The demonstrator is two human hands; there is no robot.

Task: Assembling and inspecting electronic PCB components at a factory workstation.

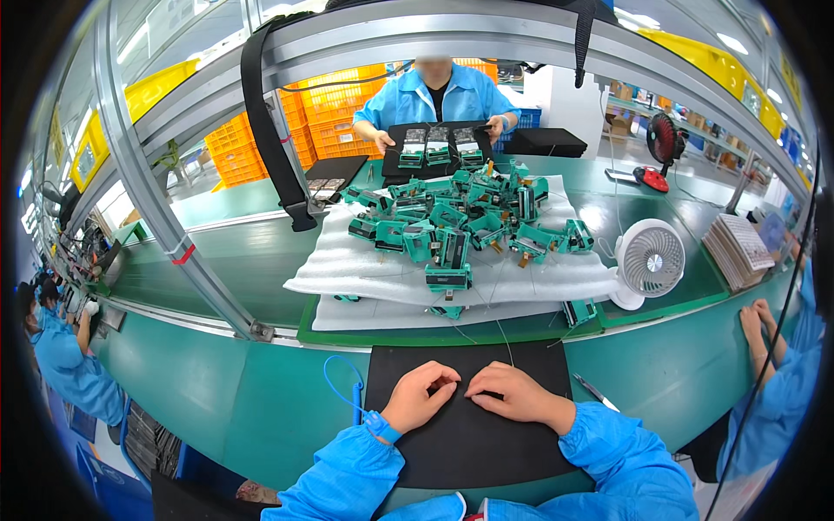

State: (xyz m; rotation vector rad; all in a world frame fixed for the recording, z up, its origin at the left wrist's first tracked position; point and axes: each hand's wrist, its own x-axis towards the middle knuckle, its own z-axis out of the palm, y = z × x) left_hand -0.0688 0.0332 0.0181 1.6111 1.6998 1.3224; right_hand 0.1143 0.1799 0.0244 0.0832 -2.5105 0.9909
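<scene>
My left hand (pixel 420 396) and my right hand (pixel 514 392) rest close together over a black mat (pixel 469 447), fingers curled inward and tips almost meeting. Both look closed in a pinch; anything between the fingertips is too small or hidden to make out. A blue wrist strap (pixel 380 426) with a coiled cord circles my left wrist. Beyond the mat, a heap of green plastic housings (pixel 447 217) with thin wires lies on white foam sheets (pixel 347 269). One thin wire trails from the heap toward my right hand. A slim pointed tool (pixel 596 392) lies right of the mat.
Across the bench a person (pixel 434 95) in blue holds a black tray (pixel 439 161) carrying several assembled units. A white fan (pixel 650 260) stands at the right, before stacked pale sheets (pixel 737 250). A metal frame post (pixel 165 191) rises at left. Other workers sit at both sides.
</scene>
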